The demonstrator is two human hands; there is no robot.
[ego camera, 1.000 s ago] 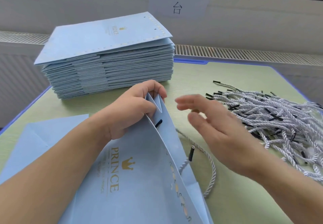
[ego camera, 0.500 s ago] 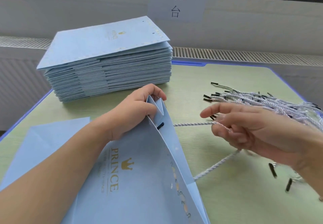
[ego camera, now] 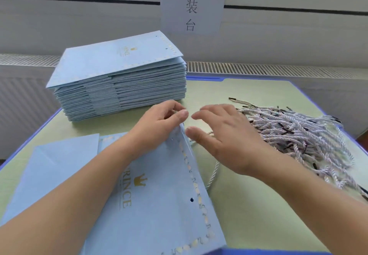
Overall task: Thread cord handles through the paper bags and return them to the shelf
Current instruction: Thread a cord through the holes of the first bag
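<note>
A light-blue paper bag (ego camera: 159, 195) printed with gold "PRINCE" lies slanted in front of me, with a punched hole (ego camera: 191, 199) near its right edge. My left hand (ego camera: 159, 123) pinches the bag's top corner between thumb and fingers. My right hand (ego camera: 223, 141) hovers just right of that corner with its fingers straight, holding nothing I can see. A white twisted cord (ego camera: 213, 172) runs from the bag's right edge out under my right hand and lies on the table. Its end at the bag is hidden.
A tall stack of folded blue bags (ego camera: 123, 79) stands at the back left. A pile of loose cords (ego camera: 298, 133) with black tips spreads at the right. Another flat bag (ego camera: 49, 175) lies at the left. The green table (ego camera: 249, 215) has a blue rim; a paper sign (ego camera: 192, 6) hangs on the wall.
My right hand pulled a cord out to the right, then let go and came back to the bag's top corner. The bag now lies flatter. My left hand kept its hold.
</note>
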